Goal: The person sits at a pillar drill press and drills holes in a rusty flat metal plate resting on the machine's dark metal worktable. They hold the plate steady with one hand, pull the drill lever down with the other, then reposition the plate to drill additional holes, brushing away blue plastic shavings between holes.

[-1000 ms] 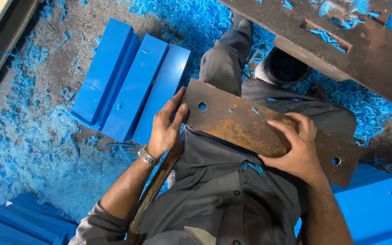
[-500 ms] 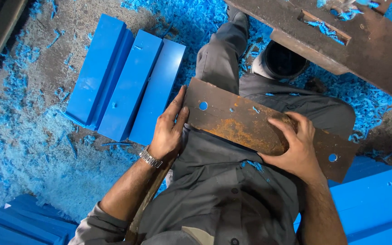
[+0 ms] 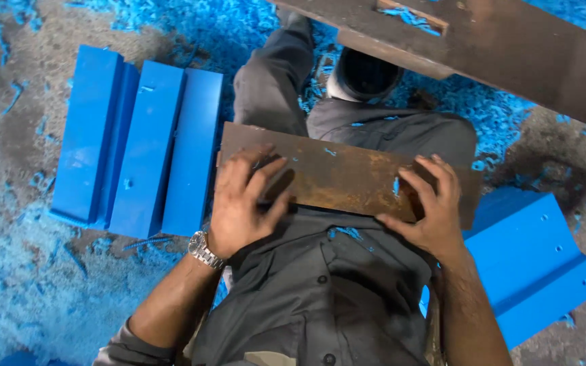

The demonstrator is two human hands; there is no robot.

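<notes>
Rusty plate [image 3: 337, 177] rests across the lap; left hand [image 3: 242, 203] and right hand [image 3: 428, 207] clamp its ends, steadying it.

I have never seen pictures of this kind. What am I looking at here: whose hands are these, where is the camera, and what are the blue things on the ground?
The camera sits on a person's head and looks straight down, so you see that person's own body, in grey clothes, and both arms. The left hand, with a wristwatch, and the right hand hold a flat rusty metal plate across the lap, one hand near each end. On the floor to the left lie three long blue blocks side by side. To the right lies a blue grooved slab. Blue shavings cover the ground. A dark metal beam crosses the top.
</notes>
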